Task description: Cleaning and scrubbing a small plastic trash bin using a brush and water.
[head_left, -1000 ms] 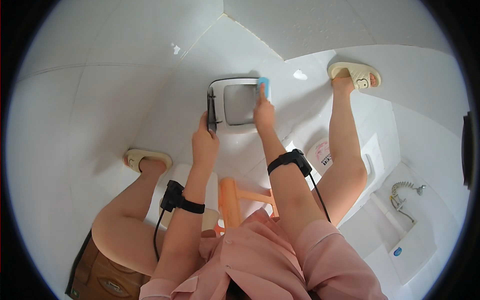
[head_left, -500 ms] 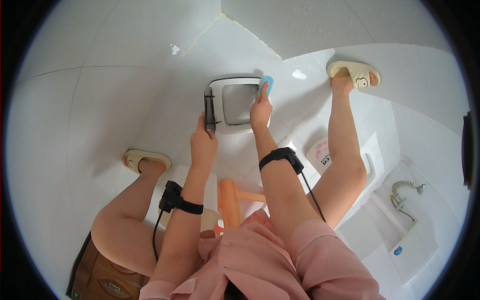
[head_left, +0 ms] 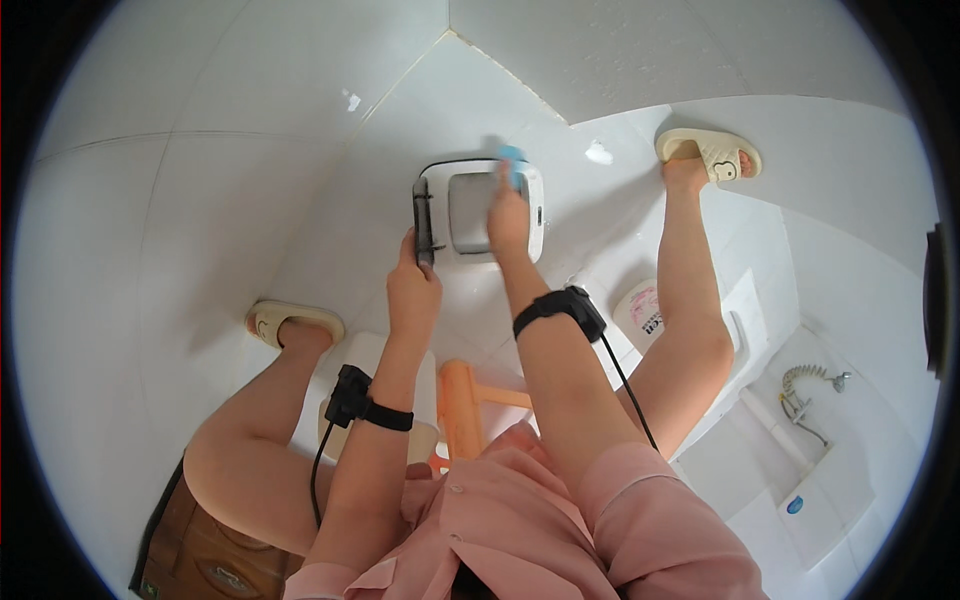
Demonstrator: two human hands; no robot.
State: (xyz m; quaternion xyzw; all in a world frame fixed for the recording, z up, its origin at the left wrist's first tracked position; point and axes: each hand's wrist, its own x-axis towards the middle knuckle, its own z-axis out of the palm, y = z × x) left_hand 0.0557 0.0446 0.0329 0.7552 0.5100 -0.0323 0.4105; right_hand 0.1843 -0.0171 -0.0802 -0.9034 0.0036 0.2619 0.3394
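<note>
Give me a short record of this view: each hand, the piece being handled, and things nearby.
Piece: white rounded-square frame with grey centre and black narrow bar on its left
Left hand: gripping the bar's lower end
Right hand: holding a light-blue oblong tool, blurred, at the frame's top edge
Nearby: tubular orange plastic structure; cream slippers

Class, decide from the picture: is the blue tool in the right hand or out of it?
In it. The right hand has a finger stretched along the blue tool; blur hides the rest of the grip.
</note>
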